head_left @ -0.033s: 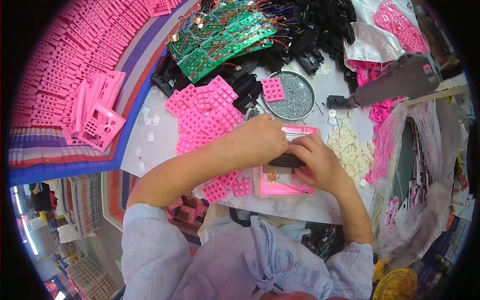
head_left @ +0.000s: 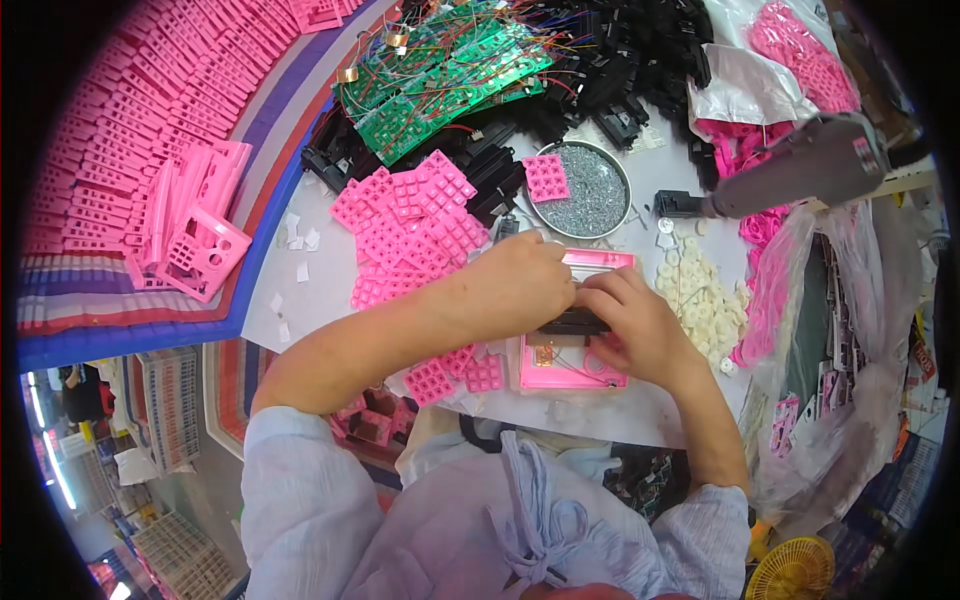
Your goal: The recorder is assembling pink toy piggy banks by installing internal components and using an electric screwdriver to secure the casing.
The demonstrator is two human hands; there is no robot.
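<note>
Background red lettering (head_left: pixel 922 361) blurs; the right hand (head_left: pixel 640 328) touches a black part (head_left: pixel 575 322).

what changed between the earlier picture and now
The grey tool at the right has shifted slightly rightward in the picture. No taking hold or letting go shows. The left hand and right hand stay at the pink case and the black part; the pink keypads lie as before.

No readable lettering or numbers in view.
</note>
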